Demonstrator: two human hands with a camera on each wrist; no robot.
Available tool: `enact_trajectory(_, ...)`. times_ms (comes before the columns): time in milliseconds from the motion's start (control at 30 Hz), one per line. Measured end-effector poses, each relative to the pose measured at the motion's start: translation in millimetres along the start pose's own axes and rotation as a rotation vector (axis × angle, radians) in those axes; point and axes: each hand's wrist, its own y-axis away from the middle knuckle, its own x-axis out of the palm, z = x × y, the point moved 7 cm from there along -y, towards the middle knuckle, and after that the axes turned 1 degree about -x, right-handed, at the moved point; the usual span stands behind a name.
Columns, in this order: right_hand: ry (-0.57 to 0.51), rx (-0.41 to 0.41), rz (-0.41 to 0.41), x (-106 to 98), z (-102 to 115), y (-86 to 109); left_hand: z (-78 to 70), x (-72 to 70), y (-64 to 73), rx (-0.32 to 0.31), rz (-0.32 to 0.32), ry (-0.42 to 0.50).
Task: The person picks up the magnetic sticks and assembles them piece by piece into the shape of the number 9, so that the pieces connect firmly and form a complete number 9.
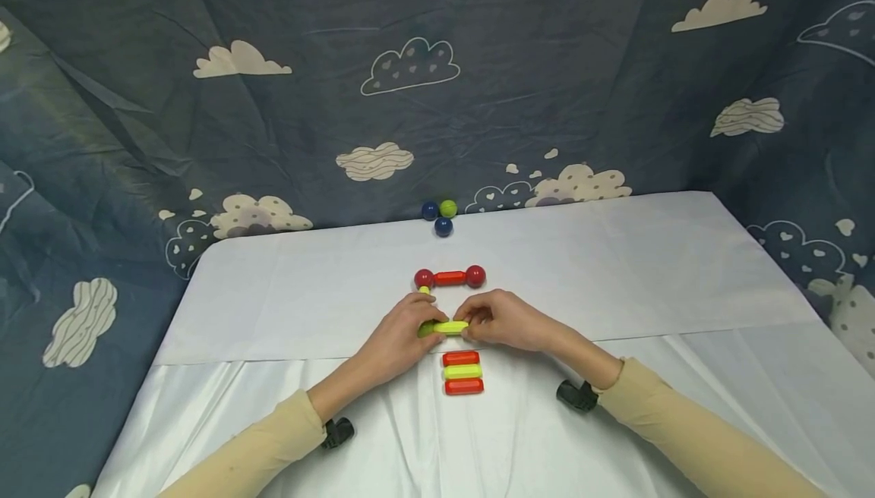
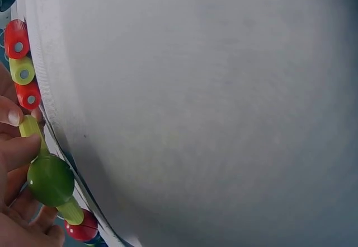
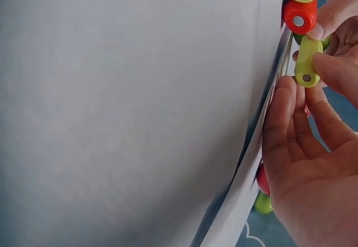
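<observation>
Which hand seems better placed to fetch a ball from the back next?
Probably the right hand: it only pinches the outer end of the yellow-green rod, while the left hand holds the green ball at its other end. Neither is clearly nearer.

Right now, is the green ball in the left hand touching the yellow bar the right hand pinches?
Touching. The left wrist view shows the yellow bar with its end against the green ball, no gap visible.

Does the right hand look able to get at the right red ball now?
Probably yes: the red ball is uncovered just beyond the right hand, though that hand holds a yellow rod.
</observation>
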Motion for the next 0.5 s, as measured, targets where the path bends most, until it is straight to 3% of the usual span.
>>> enact_trajectory(200,-0.003,-0.015,-0.043,-10,-2,0.4,-0.4,0.1,1.7,0.016,-0.019,-0.024)
enact_trajectory(500,0.004,-0.022,-0.078,-16,-1,4.2,1.6,-0.7,1.3,-0.017,-0.006,-0.024)
